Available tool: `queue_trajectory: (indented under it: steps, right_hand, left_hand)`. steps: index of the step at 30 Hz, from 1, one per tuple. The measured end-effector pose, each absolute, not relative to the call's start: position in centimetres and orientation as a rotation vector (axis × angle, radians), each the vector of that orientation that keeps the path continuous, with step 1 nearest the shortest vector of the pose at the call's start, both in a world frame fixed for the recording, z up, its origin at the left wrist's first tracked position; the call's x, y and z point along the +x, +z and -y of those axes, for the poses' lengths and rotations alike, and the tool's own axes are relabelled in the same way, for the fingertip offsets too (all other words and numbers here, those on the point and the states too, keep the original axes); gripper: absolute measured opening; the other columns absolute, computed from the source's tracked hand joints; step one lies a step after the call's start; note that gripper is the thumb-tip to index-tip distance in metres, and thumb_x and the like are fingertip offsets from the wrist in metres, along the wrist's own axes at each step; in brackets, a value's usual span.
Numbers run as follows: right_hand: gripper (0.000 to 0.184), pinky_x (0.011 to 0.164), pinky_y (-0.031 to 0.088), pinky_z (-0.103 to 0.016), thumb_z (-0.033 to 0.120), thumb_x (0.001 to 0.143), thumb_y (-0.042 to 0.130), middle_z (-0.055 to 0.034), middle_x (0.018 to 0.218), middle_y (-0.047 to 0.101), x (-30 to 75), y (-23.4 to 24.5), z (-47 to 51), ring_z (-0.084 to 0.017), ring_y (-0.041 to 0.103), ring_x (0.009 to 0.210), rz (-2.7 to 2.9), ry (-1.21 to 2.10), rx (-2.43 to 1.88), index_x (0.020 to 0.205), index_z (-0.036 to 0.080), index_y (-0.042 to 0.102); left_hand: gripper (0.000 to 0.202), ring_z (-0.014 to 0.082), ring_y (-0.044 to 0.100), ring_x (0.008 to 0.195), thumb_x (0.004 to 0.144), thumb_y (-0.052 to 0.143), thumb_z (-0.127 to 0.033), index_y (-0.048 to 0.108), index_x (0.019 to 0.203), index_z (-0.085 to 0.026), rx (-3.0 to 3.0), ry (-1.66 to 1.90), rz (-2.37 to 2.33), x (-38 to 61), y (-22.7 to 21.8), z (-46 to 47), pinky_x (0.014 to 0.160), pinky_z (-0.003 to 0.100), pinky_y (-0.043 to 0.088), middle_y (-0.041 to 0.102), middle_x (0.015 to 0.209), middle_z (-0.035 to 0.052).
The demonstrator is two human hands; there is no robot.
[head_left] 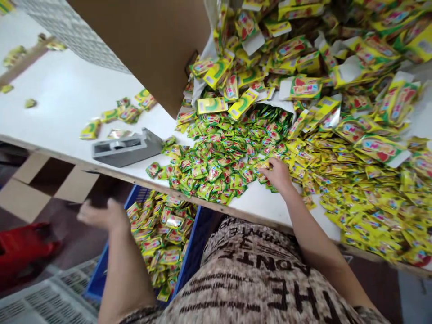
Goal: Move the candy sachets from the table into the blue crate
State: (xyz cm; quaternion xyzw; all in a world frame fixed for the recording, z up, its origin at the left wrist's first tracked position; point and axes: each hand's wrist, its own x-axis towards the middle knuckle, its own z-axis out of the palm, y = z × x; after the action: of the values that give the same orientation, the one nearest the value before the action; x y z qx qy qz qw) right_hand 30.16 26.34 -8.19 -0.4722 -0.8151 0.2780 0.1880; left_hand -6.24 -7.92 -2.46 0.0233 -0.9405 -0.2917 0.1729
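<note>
**Right hand in the green heap, left hand down by the crate**

Head view, the only one.

- Right hand (277, 174): resting palm down on the near right edge of a heap of green sachets (216, 157) on the white table (67, 90). Its fingers (266, 170) are curled into the sachets and point left. Contact is certain. Whether anything is pinched under them I cannot tell, because the tips are buried.
- From those fingertips, the heap spreads left and away. Its long axis runs roughly along the table's front edge. The single sachets lie at every angle, with no common direction.
- Behind and to the right of the knuckles: a much larger drift of yellow packets (371, 180), touching the green heap and mixing with it at the seam.
- Left hand (101, 216): blurred, below table level, well apart from the heap. Its fingers are loosely spread with nothing seen in them. Just right of them stands a blue crate (194, 252), partly under the table edge, holding more loose sachets (162, 238).
- The right hand is plainly the nearer one to the heap, and the left is the nearer one to the crate.
- Further left of the right fingertips, past the heap: a grey tape dispenser (126, 147) on the table. Beyond it, a tilted cardboard box (151, 40) overhangs the packets.
</note>
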Motion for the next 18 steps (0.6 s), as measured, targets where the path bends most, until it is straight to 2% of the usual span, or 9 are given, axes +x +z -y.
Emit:
queue_trajectory:
  steps: [1,3,5,7,9,12,14,16,18]
  right_hand:
    - [0.028,0.065,0.036,-0.03,0.046,0.074,0.067,-0.0025,0.077,0.054,30.2,-8.2,-26.5,-0.019,0.048,0.073,2.302,0.775,-1.316,0.074,0.02,0.059]
    - [0.031,0.062,0.033,-0.028,0.048,0.072,0.068,-0.0008,0.072,0.052,29.9,-8.1,-26.7,-0.017,0.046,0.069,2.315,0.824,-1.299,0.067,0.02,0.057]
    - [0.034,0.058,0.03,-0.027,0.049,0.068,0.071,0.0024,0.064,0.048,29.5,-8.1,-26.8,-0.014,0.042,0.062,2.308,0.962,-1.284,0.063,0.02,0.054]
    - [0.037,0.056,0.03,-0.026,0.05,0.061,0.074,0.0051,0.059,0.046,29.5,-8.0,-26.9,-0.012,0.04,0.058,2.203,1.148,-1.284,0.064,0.02,0.054]
    - [0.041,0.056,0.033,-0.025,0.05,0.055,0.078,0.0065,0.06,0.047,30.3,-7.8,-26.9,-0.012,0.041,0.058,1.994,1.312,-1.27,0.07,0.02,0.055]
    - [0.054,0.056,0.038,-0.024,0.044,0.048,0.084,0.0086,0.061,0.049,33.0,-7.0,-26.7,-0.011,0.044,0.058,1.686,1.535,-1.221,0.088,0.02,0.058]
    - [0.058,0.057,0.041,-0.025,0.04,0.048,0.086,0.0084,0.062,0.051,35.0,-6.4,-26.4,-0.011,0.047,0.058,1.581,1.687,-1.205,0.094,0.019,0.06]
    - [0.049,0.059,0.044,-0.026,0.041,0.052,0.085,0.0063,0.063,0.055,36.8,-6.2,-26.1,-0.012,0.05,0.059,1.539,1.801,-1.198,0.088,0.018,0.063]
    - [0.042,0.06,0.047,-0.027,0.043,0.056,0.083,0.0041,0.067,0.059,38.1,-6.2,-26.0,-0.013,0.052,0.061,1.536,1.828,-1.191,0.082,0.017,0.063]
  left_hand:
    - [0.027,0.028,0.052,0.112,0.067,0.07,-0.024,0.047,0.083,-0.022,-0.101,-0.903,2.574,-6.8,-2.2,5.1,0.104,0.054,0.041,0.059,0.108,-0.0004]
    - [0.019,0.0214,0.056,0.098,0.073,0.067,-0.022,0.057,0.089,-0.021,-0.535,-1.168,2.463,-6.3,-1.4,-2.3,0.086,0.042,0.053,0.062,0.103,0.0011]
    - [0.01,0.0181,0.058,0.092,0.082,0.062,-0.024,0.062,0.09,-0.018,-1.05,-1.361,2.38,-3.7,-0.7,-11.0,0.079,0.035,0.054,0.063,0.096,0.0036]
    - [0.011,0.02,0.058,0.097,0.087,0.06,-0.026,0.063,0.093,-0.017,-1.505,-1.38,2.294,-0.1,-0.6,-19.4,0.085,0.035,0.051,0.064,0.098,0.007]
    - [0.022,0.0242,0.055,0.107,0.082,0.069,-0.027,0.062,0.099,-0.016,-1.767,-1.3,2.269,3.3,-1.2,-26.4,0.096,0.041,0.045,0.062,0.105,0.0106]
    - [0.044,0.0343,0.044,0.122,0.072,0.08,-0.025,0.058,0.108,-0.012,-1.739,-1.187,2.367,5.9,-2.3,-32.9,0.104,0.054,0.033,0.055,0.12,0.018]
    - [0.047,0.0375,0.039,0.125,0.069,0.082,-0.022,0.057,0.107,-0.011,-1.655,-1.102,2.449,5.9,-2.5,-34.9,0.105,0.058,0.029,0.052,0.123,0.0203]
    - [0.039,0.035,0.041,0.124,0.072,0.08,-0.022,0.057,0.102,-0.01,-1.652,-1.03,2.518,5.0,-2.0,-35.3,0.106,0.055,0.031,0.053,0.119,0.019]
    - [0.025,0.0287,0.049,0.116,0.081,0.072,-0.024,0.057,0.093,-0.009,-1.673,-1.025,2.566,4.1,-0.9,-34.2,0.104,0.047,0.035,0.057,0.106,0.0142]
